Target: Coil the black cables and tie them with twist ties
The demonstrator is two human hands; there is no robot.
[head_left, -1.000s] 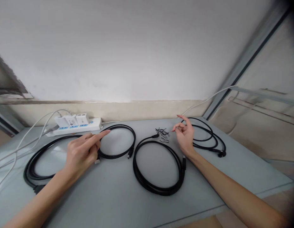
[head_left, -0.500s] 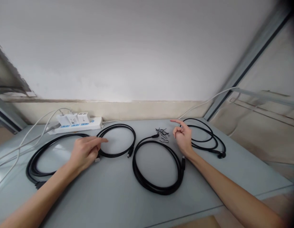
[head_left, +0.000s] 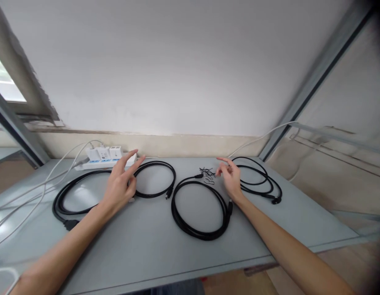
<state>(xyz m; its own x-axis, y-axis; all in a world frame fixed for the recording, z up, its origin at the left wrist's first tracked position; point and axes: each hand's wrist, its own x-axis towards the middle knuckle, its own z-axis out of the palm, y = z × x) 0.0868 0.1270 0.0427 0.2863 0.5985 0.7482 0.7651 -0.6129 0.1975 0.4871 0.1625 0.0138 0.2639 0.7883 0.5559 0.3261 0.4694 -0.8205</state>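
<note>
My left hand (head_left: 120,183) hovers over the table with two fingers stretched apart, holding nothing. Behind it and partly hidden by it lies a large coil of black cable (head_left: 58,203) with a thick plug. Just right of that hand is a smaller coiled black cable (head_left: 174,175). My right hand (head_left: 231,177) has its index finger stretched leftward, the other fingers partly bent, and nothing visible in it. Close to its fingertips is a small pile of black twist ties (head_left: 207,173). A coiled black cable (head_left: 176,217) lies in front, and a looser black cable (head_left: 271,176) lies to the right.
A white power strip (head_left: 94,164) with chargers plugged in stands against the wall, and white cords (head_left: 42,196) run off to the left. Metal posts (head_left: 300,102) rise at both sides of the grey table (head_left: 153,250), whose front edge shows below.
My left hand has lifted and spread its fingers upward; before, they pointed right. My right hand has turned inward, its fingers nearer the twist ties. The view has shifted slightly; the cables stay put.
</note>
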